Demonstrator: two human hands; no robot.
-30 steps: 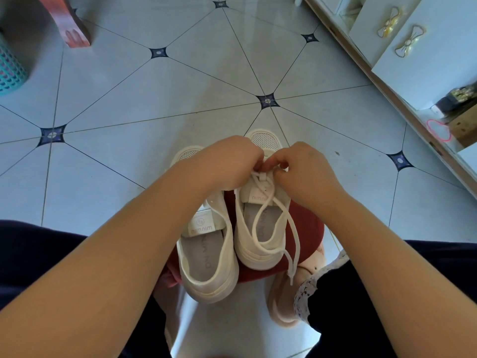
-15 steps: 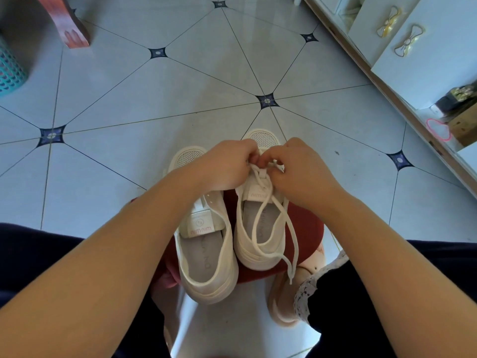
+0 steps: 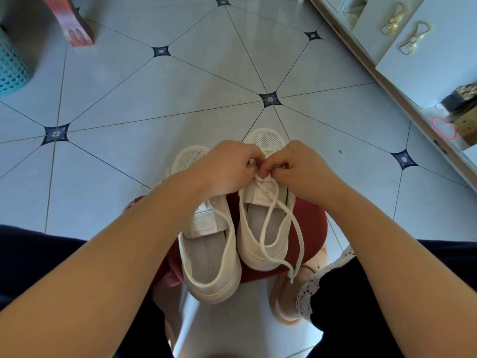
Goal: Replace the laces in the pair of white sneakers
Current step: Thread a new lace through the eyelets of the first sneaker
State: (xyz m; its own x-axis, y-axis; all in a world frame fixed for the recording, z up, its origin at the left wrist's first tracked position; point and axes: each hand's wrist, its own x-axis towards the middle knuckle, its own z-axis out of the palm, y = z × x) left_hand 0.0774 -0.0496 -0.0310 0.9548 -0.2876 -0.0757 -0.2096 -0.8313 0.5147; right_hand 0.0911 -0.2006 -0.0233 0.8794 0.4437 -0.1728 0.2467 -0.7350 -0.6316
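- "nimnim", pink print, lower edge of left tongue (image 3: 204,224), small round logo above it.
- "nimnim" on right tongue (image 3: 262,196), partly behind the lace.
- Faint grey print on left insole (image 3: 209,264), unreadable.

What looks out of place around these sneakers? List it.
Nothing is damaged. The left sneaker overhangs the red stool at its heel, and no lace shows on it. On the right sneaker, the white lace pinched by the left hand and right hand trails loose past the heel.
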